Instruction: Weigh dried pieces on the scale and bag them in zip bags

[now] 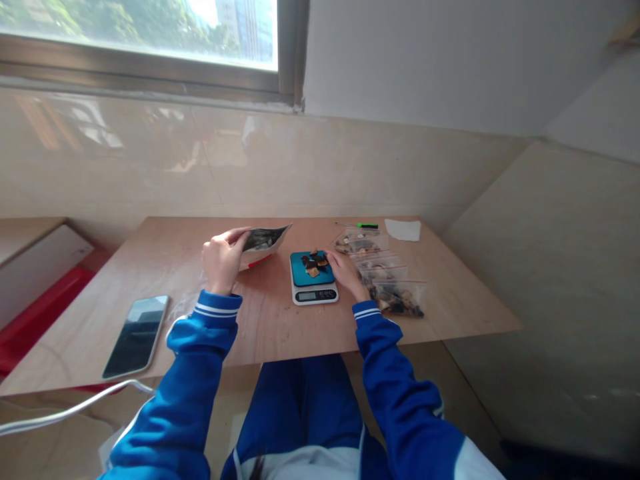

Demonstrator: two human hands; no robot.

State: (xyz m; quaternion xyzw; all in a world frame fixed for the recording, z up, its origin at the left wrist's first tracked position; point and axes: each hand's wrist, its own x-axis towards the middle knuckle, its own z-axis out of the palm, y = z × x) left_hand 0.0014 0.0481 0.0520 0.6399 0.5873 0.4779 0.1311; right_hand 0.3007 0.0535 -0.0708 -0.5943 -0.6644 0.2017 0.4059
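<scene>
1. Left hand (223, 260) is raised just above the table (270, 320), fingers curled shut around the near end of an open bag (263, 243). The bag tilts with its mouth pointing away from the hand toward the scale; dark pieces show inside.
2. Right hand (345, 272) rests at the right edge of the scale (313, 279), fingers loosely bent, tips touching or nearly touching the pile of pieces (315, 261) on the blue platform. Cannot tell whether it pinches any piece.
3. The scale sits between the two hands, display facing the person; digits too small to read.
4. Just right of the right hand: a row of clear zip bags (387, 280) filled with mixed brown and dark bits, overlapping, running away from the hand toward the far table edge.
5. Beyond those bags, far from the right hand: a green pen (367, 226) and a white paper (403, 229).
6. Left of the left hand and nearer the person: a phone (137, 335), screen dark, lying flat near the table edge.
7. A white cable (75, 405) runs below the phone, off the table.
8. Both arms wear blue sleeves (205, 333) with white stripes at the cuff.
</scene>
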